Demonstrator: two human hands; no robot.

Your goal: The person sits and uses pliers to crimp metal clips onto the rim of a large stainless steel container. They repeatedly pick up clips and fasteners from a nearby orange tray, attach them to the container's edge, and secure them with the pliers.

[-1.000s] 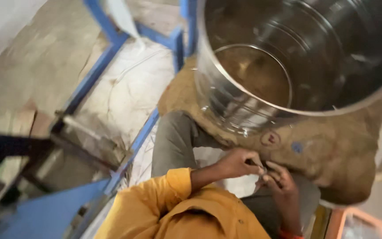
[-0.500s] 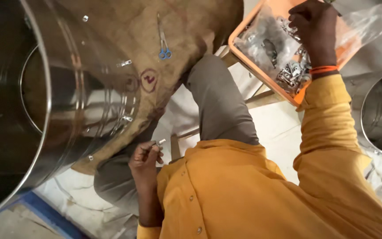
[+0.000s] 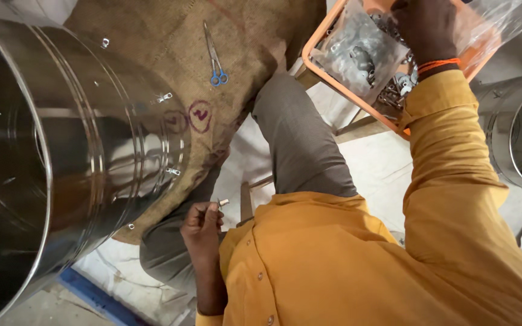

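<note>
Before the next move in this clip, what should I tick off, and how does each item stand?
1. Left hand grips the small bolt: ok, pinched at the fingertips.
2. Right hand has something picked from the orange tray: cannot tell, its fingers are hidden among the plastic bags of hardware.
3. Steel drum is supported: ok, it lies on its side on the burlap sacking.
4. Scissors are apart from both hands: ok, they lie on the sacking.
5. Bolt carries a nut or washer: cannot tell, too small.
</note>
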